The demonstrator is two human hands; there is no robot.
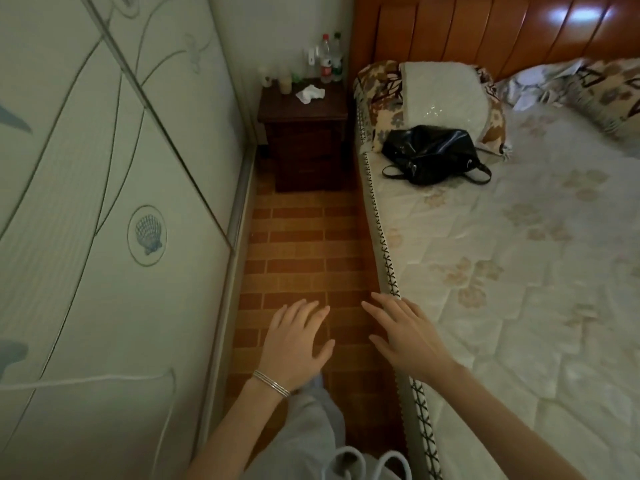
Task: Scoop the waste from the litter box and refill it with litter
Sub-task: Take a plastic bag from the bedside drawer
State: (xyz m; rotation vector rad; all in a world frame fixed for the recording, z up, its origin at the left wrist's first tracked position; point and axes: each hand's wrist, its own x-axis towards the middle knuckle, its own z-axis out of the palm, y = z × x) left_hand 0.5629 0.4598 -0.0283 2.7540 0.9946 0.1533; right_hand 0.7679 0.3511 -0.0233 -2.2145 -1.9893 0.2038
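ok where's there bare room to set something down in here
Bare tile floor runs between the wardrobe and the mattress, up to the nightstand. The mattress nearer than the black handbag is bare too. The nightstand top is crowded: bottles behind, crumpled tissue in front.

Glossy wooden headboard (519, 26), shiny black leather-look bag (429, 152), quilted cloth mattress (519, 271), matt brick-pattern floor (304, 244), dark wooden nightstand (304, 133).

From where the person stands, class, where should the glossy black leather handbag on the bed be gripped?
Probably the thin strap loop lying free at the handbag's near right corner, reached from the aisle; its slumped body offers no firm edge.
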